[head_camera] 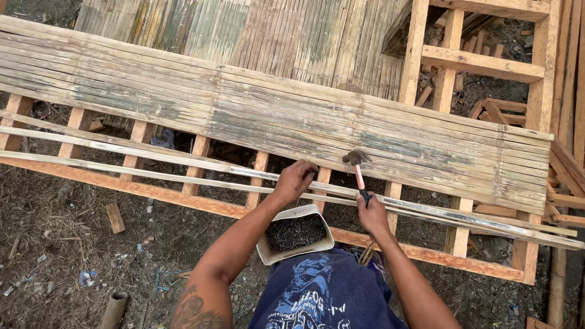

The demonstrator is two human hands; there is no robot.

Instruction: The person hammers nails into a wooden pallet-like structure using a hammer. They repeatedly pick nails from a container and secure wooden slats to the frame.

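Two bare hands work over a wooden frame (152, 194) laid on the ground. The right hand (373, 214) is closed around the dark grip of a hammer (358, 169), whose pinkish handle rises to a dark metal head resting at the lower edge of the fixed bamboo slats (274, 116). The left hand (295, 179) is curled, fingers bunched and pressing down on a loose bamboo strip (183, 161) where it crosses one of the frame's short uprights; whether it pinches a nail cannot be told, as the fingertips are hidden.

Just below the left wrist, between the forearms, sits a shallow pale tray (268, 251) filled with dark nails (297, 231). It rests against the frame's lower rail and on the person's lap, above blue shorts (323, 292) with a lighter print.

Two long thin strips run side by side across the frame from left to right, lying loose over the uprights, below the wide band of slats already covering the upper half. Another frame of pale timber (481, 64) stands at the upper right, with more bamboo matting (244, 30) behind. The ground (55, 244) is dark earth scattered with dry grass, wood offcuts and bits of litter, and a short bamboo tube (114, 307) lies at the lower left
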